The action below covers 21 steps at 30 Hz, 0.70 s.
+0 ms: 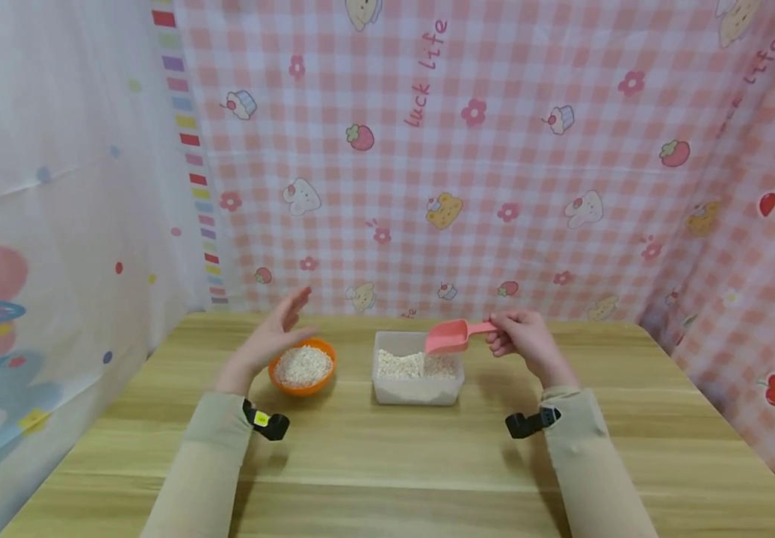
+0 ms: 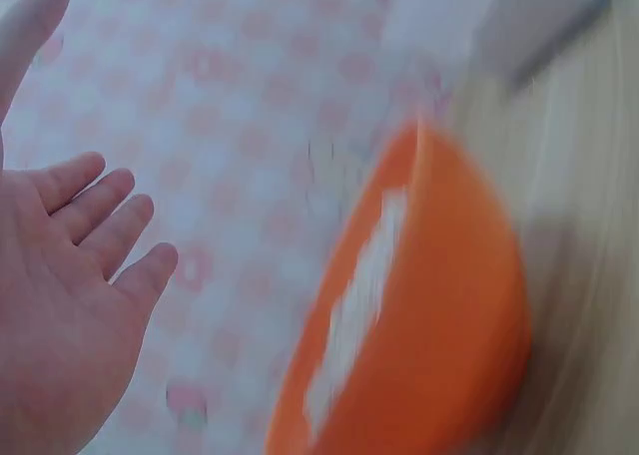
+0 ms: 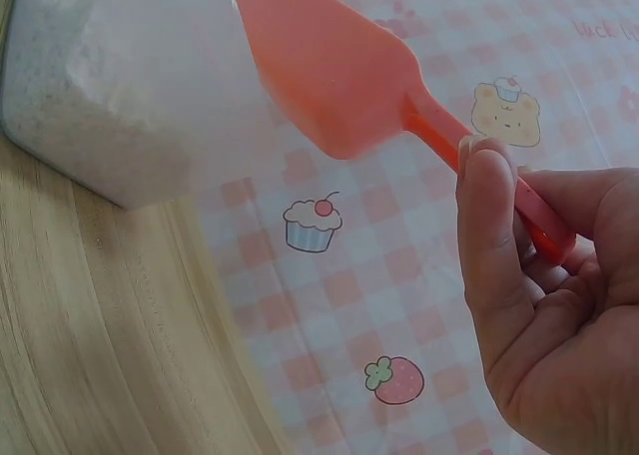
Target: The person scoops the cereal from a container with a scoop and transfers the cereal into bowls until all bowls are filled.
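**Two hands above a bowl and a box of white grain on a wooden table**

At the left, the left hand (image 1: 273, 332) is raised just above and to the left of the orange bowl (image 1: 303, 368), palm turned inward, fingers (image 2: 95, 201) straight and spread; it holds nothing and does not touch the bowl. The bowl stands on the wooden table (image 1: 387, 456) and is filled nearly to its rim with white grain (image 1: 303, 365). The left-wrist view is blurred, but it shows the open palm beside the bowl's orange wall.

Just right of the bowl, apart from it, stands a clear plastic box (image 1: 417, 370), partly filled with the same white grain.

Above the box's far right corner hangs a pink scoop (image 1: 457, 335), its blade pointing left over the box. Whether the blade carries any grain cannot be told. The right hand (image 1: 525, 338) pinches the scoop's handle, thumb (image 3: 489, 226) on top and curled fingers beneath, holding it clear of the box.

A pink checked cloth (image 1: 508, 149) with cupcakes and strawberries closes the far and right sides; a white curtain (image 1: 44, 187) hangs at the left.
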Tool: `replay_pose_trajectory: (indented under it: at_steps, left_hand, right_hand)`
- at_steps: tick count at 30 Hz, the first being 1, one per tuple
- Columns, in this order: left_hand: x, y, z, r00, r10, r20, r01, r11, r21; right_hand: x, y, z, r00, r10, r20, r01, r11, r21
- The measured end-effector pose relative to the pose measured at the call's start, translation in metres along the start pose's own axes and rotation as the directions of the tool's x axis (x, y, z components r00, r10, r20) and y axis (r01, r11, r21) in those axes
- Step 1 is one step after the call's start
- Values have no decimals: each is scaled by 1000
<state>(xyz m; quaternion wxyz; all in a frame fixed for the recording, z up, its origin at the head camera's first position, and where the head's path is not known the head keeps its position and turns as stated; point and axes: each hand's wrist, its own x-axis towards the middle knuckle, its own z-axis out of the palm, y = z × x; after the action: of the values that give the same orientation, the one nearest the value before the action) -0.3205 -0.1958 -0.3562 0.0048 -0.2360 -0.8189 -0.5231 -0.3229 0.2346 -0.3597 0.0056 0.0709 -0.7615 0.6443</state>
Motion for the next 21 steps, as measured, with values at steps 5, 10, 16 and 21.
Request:
replay_pose_trajectory:
  at_steps: [5, 10, 16, 21]
  left_hand:
    - [18, 17, 37, 998, -8, 65, 9, 1000, -5]
    - [31, 22, 79, 989, -72, 130, 70, 997, 23]
    - [38, 16, 113, 986, -130, 107, 115, 984, 136]
    - [39, 6, 126, 987, -137, 81, 126, 984, 128]
  right_hand:
    - [-2, 1, -1, 1000, -9, -11, 9, 1000, -14]
    - [1, 0, 2, 1000, -1, 6, 1, 1000, -21]
    - [8, -1, 4, 999, -10, 33, 13, 996, -83]
    - [18, -10, -4, 993, -45, 112, 62, 986, -153]
